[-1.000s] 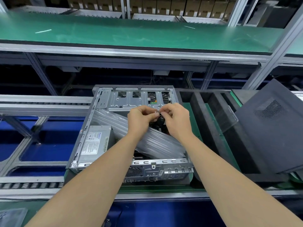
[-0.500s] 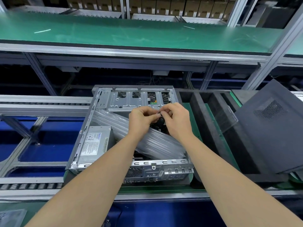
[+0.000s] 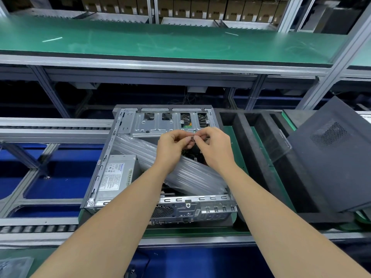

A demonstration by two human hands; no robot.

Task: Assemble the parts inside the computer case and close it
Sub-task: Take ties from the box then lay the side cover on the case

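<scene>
Little has shifted since half a second ago: both hands hang over the same spot in the open computer case (image 3: 99,173), and only the meeting fingertips sit a touch higher, nearer the metal drive cage (image 3: 158,125). Left hand (image 3: 171,146) and right hand (image 3: 215,149) are drawn close together, fingers curled, each pinching the same small dark part (image 3: 192,138) between thumb and fingertips; what the part is cannot be told. It is held above the case interior, just in front of the drive cage. Beneath the wrists a clear ribbed plastic bag (image 3: 196,179) lies slantwise across the inside, beside the grey power supply (image 3: 116,175) in the near left corner. Lid off, the case lies on a green mat (image 3: 190,231), with a black foam tray (image 3: 249,141) just to its right and the dark side panel (image 3: 329,163) resting tilted on that tray's far side
</scene>
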